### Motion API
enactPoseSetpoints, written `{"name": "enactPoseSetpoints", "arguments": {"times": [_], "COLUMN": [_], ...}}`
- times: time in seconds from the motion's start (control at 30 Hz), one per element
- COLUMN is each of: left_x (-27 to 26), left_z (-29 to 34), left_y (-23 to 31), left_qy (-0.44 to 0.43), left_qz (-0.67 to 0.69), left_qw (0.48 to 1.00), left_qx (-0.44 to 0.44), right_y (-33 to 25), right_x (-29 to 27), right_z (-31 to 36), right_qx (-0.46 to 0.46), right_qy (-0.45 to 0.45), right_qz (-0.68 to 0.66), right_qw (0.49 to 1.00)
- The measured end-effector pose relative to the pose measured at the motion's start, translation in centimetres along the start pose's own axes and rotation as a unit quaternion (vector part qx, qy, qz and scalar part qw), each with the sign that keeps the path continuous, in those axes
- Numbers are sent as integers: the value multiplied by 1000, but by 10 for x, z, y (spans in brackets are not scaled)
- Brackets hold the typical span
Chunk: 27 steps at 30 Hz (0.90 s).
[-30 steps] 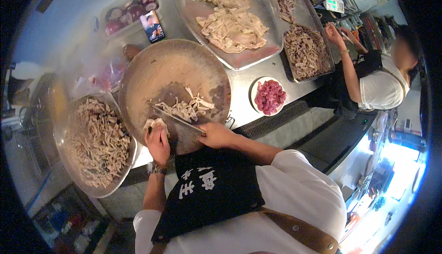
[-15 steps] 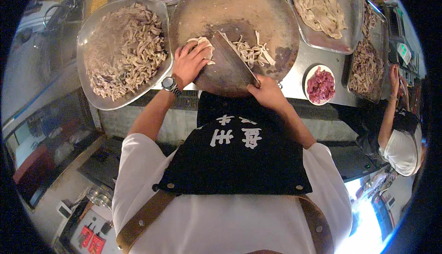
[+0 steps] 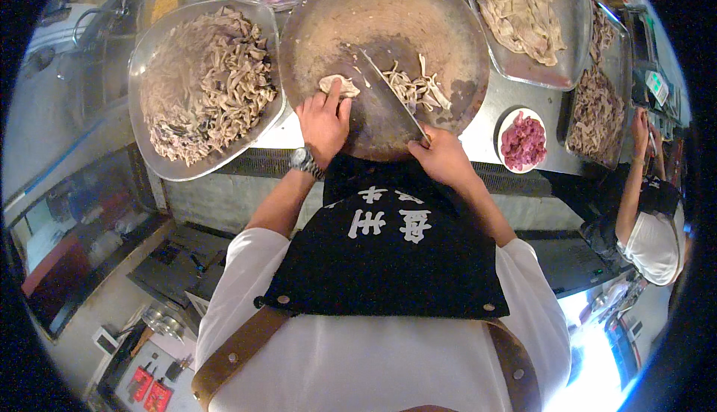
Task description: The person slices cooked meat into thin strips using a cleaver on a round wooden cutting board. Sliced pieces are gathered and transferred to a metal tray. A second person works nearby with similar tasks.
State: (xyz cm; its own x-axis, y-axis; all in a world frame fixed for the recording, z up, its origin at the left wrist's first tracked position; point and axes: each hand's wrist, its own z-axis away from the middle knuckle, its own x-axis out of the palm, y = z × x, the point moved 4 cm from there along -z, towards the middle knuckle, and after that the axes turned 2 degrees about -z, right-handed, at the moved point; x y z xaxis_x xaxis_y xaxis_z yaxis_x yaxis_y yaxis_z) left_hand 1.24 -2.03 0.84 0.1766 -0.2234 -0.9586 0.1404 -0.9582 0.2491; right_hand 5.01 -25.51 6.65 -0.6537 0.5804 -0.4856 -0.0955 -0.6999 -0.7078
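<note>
My right hand [image 3: 442, 156] grips the handle of a cleaver [image 3: 396, 102], whose blade slants across a round, worn wooden chopping block [image 3: 381, 8]. Just right of the blade lies a loose heap of pale cut meat strips [image 3: 417, 87]. A small folded piece of pale cooked meat [image 3: 345, 92] rests on the block left of the blade. My left hand [image 3: 325, 128], with a watch on its wrist, lies at the block's near left edge. Its fingers stretch forward, and an extended fingertip touches the meat piece.
A metal tray [image 3: 140, 124] heaped with cut strips stands left. Another tray [image 3: 515, 70], holding larger pale pieces, sits at far right. Near it are a bowl of red meat [image 3: 523, 141] and a filled dark tray [image 3: 594, 117]. Another person [image 3: 650, 218] works at right.
My left hand has drawn back toward me and slightly right, uncovering more of the meat piece, with its fingers less spread. My right hand and the cleaver keep nearly the same place.
</note>
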Motion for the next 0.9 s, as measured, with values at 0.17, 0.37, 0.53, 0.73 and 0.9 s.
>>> {"name": "enactPoseSetpoints", "arguments": {"times": [0.17, 0.37, 0.53, 0.73, 0.9], "left_x": [-17, 0, 0, -13, 1], "left_z": [-2, -7, -11, -24, -21], "left_y": [-11, -10, -26, -58, -80], "left_qy": [48, -23, -90, -163, -186], "left_qz": [77, 112, 275, 380, 677], "left_qw": [991, 985, 944, 901, 628], "left_qx": [-100, -131, -158, -133, -335], "right_y": [-1, 11, 22, 19, 18], "right_x": [-2, 13, 22, 17, 17], "right_z": [2, -12, -22, -25, -26], "right_qx": [34, 38, 13, 9, 16], "right_qy": [-69, -102, -89, -95, -102], "right_qz": [-10, -51, -51, -70, -70], "right_qw": [997, 993, 995, 993, 992]}}
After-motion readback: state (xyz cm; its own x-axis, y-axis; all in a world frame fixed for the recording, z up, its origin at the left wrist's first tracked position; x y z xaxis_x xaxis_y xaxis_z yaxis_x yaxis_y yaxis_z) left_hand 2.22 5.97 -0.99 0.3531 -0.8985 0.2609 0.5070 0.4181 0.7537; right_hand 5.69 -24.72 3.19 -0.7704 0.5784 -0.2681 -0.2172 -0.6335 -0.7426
